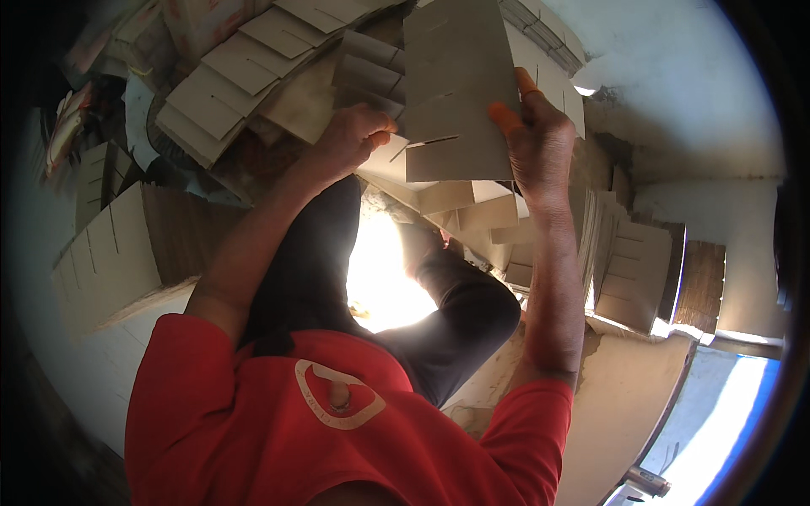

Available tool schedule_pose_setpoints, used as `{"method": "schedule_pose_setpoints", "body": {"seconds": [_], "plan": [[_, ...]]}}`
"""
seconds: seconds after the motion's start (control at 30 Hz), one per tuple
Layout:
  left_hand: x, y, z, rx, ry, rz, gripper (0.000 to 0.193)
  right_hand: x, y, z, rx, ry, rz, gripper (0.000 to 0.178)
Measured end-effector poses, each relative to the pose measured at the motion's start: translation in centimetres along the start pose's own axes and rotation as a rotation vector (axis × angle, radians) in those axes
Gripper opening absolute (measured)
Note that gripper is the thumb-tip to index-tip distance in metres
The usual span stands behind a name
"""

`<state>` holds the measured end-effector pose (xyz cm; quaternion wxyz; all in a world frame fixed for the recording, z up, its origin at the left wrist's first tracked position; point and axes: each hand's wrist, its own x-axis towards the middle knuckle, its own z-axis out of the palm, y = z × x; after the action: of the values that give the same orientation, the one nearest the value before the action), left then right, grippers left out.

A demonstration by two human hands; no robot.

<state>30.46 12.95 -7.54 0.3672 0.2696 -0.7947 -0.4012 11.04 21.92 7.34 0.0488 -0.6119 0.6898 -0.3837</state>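
Observation:
A tall brown-grey cardboard piece (460,80) with slits cut in from its left edge stands raised in front of me. My right hand (544,139) grips its right edge, the thumb lying on its face. Orange covers sit on the thumb and a finger. My left hand (354,139) is closed beside the piece's lower left edge, orange showing at its fingertips; what lies in its fingers is hidden. Behind that hand are upright cardboard strips (369,74). Below the raised piece, crossed cardboard strips (472,207) rest between my knees and the stacks.
Overlapping slotted cardboard sheets (249,67) lie at the far left. A thick cardboard stack (122,244) stands at my left. More slotted pieces (633,261) stand at the right, beside a brown corrugated block (700,287). Another cardboard stack (548,34) is at the far right.

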Motion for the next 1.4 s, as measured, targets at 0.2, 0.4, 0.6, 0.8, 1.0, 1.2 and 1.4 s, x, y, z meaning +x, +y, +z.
{"method": "schedule_pose_setpoints", "body": {"seconds": [0.2,0.4,0.6,0.8,1.0,1.2,1.4], "plan": [[0.3,-0.4,0.1,0.021,-0.011,0.007,0.016,0.9,-0.5,1.0,-0.014,-0.105,-0.044,0.043],[0.4,-1.1,0.4,-0.007,0.029,0.011,0.014,1.4,0.4,4.0,-0.024,-0.229,-0.072,0.037],[0.9,-0.8,0.4,0.041,0.048,0.091,0.011,-0.2,0.9,7.1,-0.125,-0.481,-0.027,0.035],[1.1,-1.1,0.6,0.039,0.038,0.090,0.014,0.2,1.2,7.9,-0.292,-0.607,-0.101,0.047],[1.3,-1.2,0.3,0.062,0.023,0.103,0.015,-1.7,2.6,10.9,-0.450,-0.649,-0.141,0.055],[0.7,-0.1,-0.4,0.238,0.033,0.242,0.040,-1.8,3.7,8.8,-0.422,-0.359,-0.196,0.058],[4.1,1.1,-1.2,0.411,-0.103,0.294,0.089,2.5,17.1,2.2,-0.827,0.195,-0.128,0.081]]}}
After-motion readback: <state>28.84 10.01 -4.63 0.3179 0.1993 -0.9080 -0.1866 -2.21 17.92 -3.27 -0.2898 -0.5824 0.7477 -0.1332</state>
